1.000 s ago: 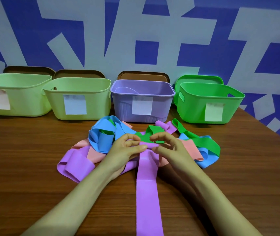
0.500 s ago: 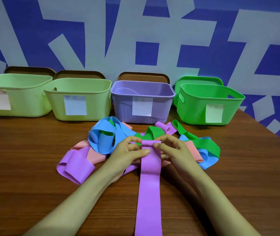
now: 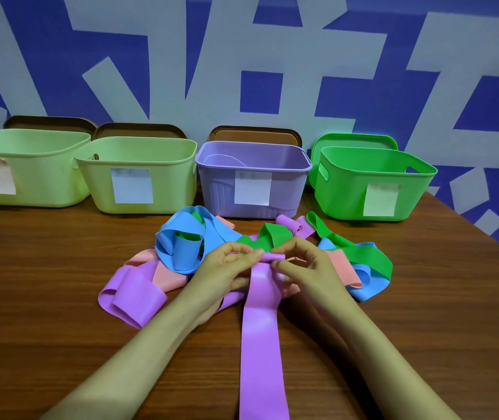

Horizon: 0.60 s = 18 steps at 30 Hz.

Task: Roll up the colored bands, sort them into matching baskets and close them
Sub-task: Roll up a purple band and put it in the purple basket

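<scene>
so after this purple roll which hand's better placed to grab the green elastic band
Right, probably. The right hand lies beside the green elastic band, and the bright green plastic basket stands on that side; the left hand would cross over.

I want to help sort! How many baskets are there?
4, in a row at the back: pale green basket far left, second pale green basket beside it, purple basket in the middle, bright green basket right. None looks hidden.

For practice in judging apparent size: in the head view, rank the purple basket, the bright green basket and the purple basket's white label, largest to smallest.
1. Tied, near alike: bright green basket and purple basket.
2. Far smaller: white label.
</scene>
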Tool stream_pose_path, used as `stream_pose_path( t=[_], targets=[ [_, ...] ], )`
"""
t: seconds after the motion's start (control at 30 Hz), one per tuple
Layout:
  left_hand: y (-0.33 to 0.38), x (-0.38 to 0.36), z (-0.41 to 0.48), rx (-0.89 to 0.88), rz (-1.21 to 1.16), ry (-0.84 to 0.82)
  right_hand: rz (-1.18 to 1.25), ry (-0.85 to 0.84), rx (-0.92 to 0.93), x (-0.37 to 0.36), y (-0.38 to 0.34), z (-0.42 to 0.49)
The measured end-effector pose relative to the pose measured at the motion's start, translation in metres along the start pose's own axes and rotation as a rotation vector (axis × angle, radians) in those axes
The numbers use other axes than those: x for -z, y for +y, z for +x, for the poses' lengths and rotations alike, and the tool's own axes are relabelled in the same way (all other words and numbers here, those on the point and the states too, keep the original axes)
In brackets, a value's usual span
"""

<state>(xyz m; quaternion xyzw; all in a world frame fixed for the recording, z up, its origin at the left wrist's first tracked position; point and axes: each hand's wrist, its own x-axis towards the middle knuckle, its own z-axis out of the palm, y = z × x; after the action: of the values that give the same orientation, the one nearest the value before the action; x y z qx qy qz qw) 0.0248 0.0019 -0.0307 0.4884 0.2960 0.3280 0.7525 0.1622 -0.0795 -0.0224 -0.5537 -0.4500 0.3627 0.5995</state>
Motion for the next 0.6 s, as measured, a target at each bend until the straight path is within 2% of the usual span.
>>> stream_pose_path(
  t=[0.17, 0.37, 0.6],
  targets=[
    [-0.0018, 0.002, 0.0026, -0.027, 0.007, 0.032, -0.075, -0.031, -0.023, 0.0006, -0.0005, 0.0015],
    [-0.0029, 0.0017, 0.0028, -0.053, 0.024, 0.04, 0.042, -0.042, -0.155, 0.0022, -0.0026, 0.0053],
    [-0.0036, 0.0033, 0.0023, -0.023, 0.043, 0.019, 0.127, -0.026, -0.14, 0.0029, -0.0021, 0.0043]
  ],
)
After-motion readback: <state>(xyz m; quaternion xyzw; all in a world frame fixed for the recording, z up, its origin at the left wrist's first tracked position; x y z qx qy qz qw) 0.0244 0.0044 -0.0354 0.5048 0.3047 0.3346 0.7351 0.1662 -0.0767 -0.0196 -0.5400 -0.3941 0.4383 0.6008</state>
